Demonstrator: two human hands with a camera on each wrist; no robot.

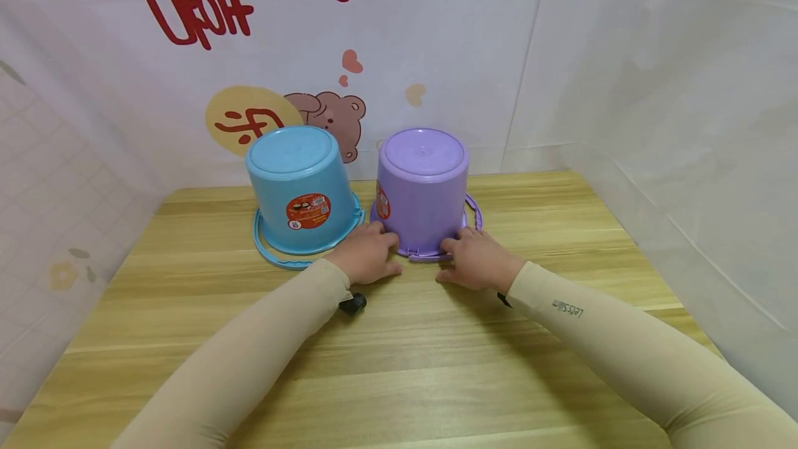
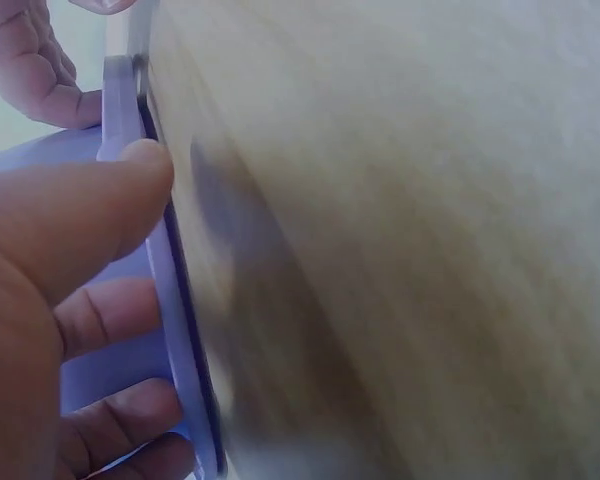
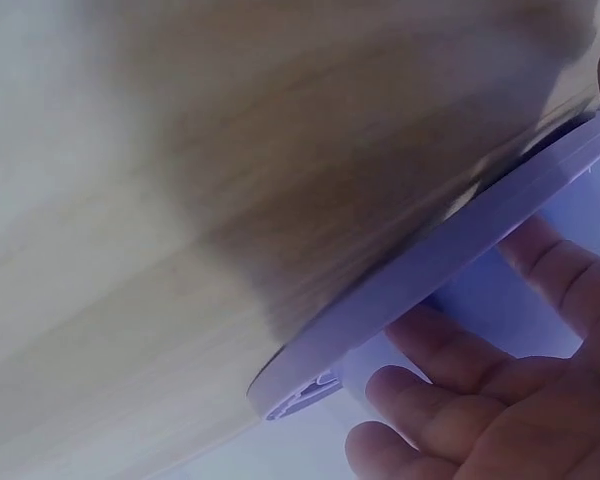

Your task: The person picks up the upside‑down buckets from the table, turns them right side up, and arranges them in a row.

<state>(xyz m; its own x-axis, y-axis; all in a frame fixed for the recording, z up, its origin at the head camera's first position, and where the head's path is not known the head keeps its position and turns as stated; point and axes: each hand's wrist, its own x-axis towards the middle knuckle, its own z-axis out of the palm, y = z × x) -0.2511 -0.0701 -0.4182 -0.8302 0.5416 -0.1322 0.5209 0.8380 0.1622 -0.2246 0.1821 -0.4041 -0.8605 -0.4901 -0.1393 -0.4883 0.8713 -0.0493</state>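
Note:
A purple bucket [image 1: 424,192] stands upside down on the table, its rim at the tabletop and its handle lying round the base. My left hand [image 1: 368,253] is at the left front of its rim, fingertips against the lower wall. In the left wrist view, the left thumb [image 2: 100,215] lies across the purple edge. At the right front, my right hand [image 1: 479,260] touches the bucket just above the rim. The right wrist view shows its fingers [image 3: 445,350] spread, their tips partly hidden by the purple edge [image 3: 420,265]. Neither hand's fingers are curled round the bucket.
An upturned blue bucket [image 1: 302,192] stands close by on the left, its handle [image 1: 274,258] resting on the wooden table [image 1: 399,380]. A white printed cloth [image 1: 449,54] hangs behind the table, and pale cloth encloses both sides.

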